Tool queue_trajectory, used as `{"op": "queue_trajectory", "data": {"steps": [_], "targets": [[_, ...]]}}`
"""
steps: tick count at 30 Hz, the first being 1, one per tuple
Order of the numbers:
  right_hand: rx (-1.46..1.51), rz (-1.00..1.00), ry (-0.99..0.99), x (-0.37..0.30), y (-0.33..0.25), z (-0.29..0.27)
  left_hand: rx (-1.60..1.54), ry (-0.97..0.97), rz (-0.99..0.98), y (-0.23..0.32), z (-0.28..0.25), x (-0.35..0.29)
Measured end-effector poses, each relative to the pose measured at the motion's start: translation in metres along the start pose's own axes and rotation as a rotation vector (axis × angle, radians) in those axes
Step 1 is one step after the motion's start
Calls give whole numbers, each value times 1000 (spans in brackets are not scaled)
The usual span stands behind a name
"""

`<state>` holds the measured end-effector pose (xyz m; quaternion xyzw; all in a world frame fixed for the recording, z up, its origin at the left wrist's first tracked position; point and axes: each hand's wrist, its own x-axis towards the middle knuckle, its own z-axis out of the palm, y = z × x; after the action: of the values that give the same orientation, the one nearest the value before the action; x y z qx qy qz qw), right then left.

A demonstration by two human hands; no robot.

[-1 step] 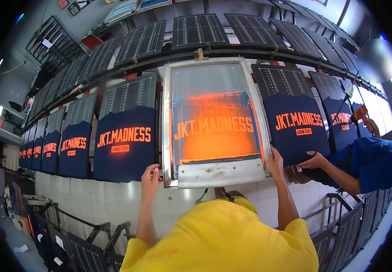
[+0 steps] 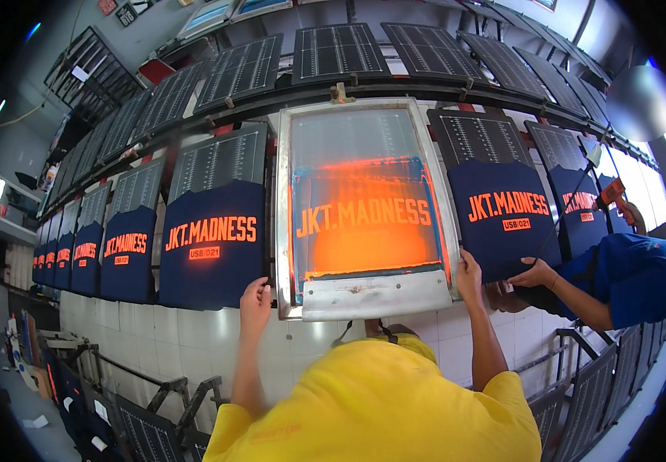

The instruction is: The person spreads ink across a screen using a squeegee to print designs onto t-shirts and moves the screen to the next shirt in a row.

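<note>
A screen printing frame (image 2: 285,200) with a silver metal rim lies over a pallet in front of me. Bright orange ink (image 2: 368,250) covers the lower mesh, and block lettering shows through it. Across its near end rests a metal squeegee (image 2: 379,294). My right hand (image 2: 468,279) closes round the frame's right edge near the front corner. Beside the front left corner is my left hand (image 2: 255,304), its fingers curled in; what they hold, if anything, is hidden. It is close to a navy shirt (image 2: 214,277) with orange print. Another printed navy shirt (image 2: 495,250) lies right of the frame.
More printed shirts (image 2: 127,266) lie on pallets in a row to the left. Behind runs a rail with bare black pallets (image 2: 341,52). At the right, a co-worker in a blue shirt (image 2: 637,281) holds an orange heat gun (image 2: 610,192). Racks (image 2: 148,427) stand behind me.
</note>
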<state>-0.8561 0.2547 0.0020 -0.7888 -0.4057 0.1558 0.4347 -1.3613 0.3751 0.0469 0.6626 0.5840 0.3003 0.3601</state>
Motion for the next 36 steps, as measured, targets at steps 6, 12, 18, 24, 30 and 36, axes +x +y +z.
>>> {"op": "queue_trajectory", "data": {"steps": [6,12,18,24,30,36], "targets": [[87,82,92,12,11,8,254,39,126,-31,29,8],[116,55,120,15,14,7,148,-84,-132,-43,21,11],[99,71,152,14,26,14,103,-5,-9,-38,26,11],[25,42,136,15,20,12,119,59,16,-37,32,9],[-528,-364,-154,-17,-66,-48,281,76,93,30,22,-23],[-644,-760,-586,-42,-101,-67,565,-400,547,70,21,-58]]}}
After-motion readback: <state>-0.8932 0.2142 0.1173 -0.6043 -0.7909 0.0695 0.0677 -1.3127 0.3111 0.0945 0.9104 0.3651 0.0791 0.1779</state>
